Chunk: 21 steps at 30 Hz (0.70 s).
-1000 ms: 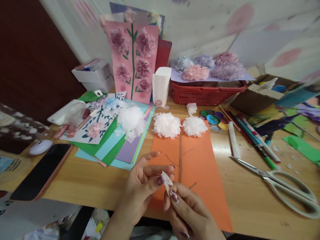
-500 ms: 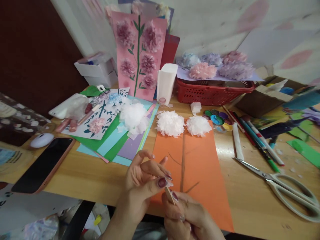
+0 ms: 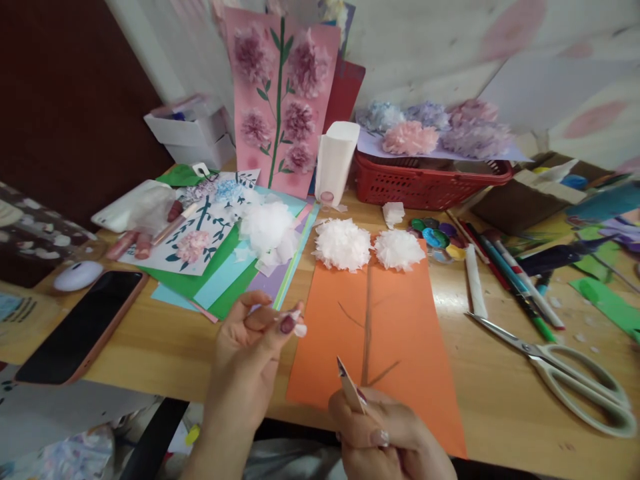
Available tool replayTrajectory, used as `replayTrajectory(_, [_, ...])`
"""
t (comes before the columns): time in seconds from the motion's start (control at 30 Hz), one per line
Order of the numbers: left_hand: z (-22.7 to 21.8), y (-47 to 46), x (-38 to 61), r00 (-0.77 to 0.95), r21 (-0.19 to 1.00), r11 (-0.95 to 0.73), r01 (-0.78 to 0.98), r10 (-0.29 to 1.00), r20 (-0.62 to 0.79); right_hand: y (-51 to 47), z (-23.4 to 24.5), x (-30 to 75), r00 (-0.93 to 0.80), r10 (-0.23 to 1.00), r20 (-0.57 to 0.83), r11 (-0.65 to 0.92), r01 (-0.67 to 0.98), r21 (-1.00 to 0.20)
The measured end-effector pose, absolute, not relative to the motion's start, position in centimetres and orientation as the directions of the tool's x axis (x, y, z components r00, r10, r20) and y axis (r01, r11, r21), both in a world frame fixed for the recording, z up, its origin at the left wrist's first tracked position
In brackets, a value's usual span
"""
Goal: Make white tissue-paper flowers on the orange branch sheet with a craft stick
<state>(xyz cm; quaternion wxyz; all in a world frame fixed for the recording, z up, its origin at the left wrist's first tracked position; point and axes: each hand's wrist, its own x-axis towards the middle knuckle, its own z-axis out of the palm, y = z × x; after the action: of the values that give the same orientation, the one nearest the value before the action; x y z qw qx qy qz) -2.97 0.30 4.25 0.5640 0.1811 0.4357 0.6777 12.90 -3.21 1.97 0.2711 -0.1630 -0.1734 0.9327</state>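
My left hand (image 3: 253,353) is raised left of the orange sheet (image 3: 330,347), thumb and fingertips pinched on a small scrap of white tissue paper (image 3: 300,329). Below and to the right, over the sheet's near part, my right hand (image 3: 385,430) is closed round a light wooden stick (image 3: 353,393) with a dark pointed tip. Its lower end is hidden in the fingers. Two fluffy white paper flowers, a left one (image 3: 343,245) and a right one (image 3: 399,250), sit at the sheet's top edge. A brown stem line with thin branches is drawn on the sheet.
Scissors (image 3: 535,350) and pens (image 3: 523,283) lie at right. Behind stand a red basket (image 3: 430,187) with paper flowers, a white paper holder (image 3: 336,160) and a pink flower picture (image 3: 255,160). A phone (image 3: 83,327), coloured papers and a white tissue pile (image 3: 267,227) are at left.
My hands have come apart. The left has moved left and slightly up with the white scrap, away from the stick's tip; the right has shifted slightly right, still holding the stick.
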Motion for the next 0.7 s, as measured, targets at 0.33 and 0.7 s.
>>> replayTrajectory(0.33, [5.0,-2.7,0.2,-0.181,0.825,0.233,-0.515,0.911,-0.37,-3.1,2.8,12.6,-0.78,0.614,-0.124,-0.786,-0.589,-0.189])
replayTrajectory(0.7, [5.2,-2.7,0.3,-0.246,0.876,0.233,-0.423,0.901,-0.358,-3.5,4.5,12.3,-0.511,0.652,-0.56,-0.758,-0.405,-0.512])
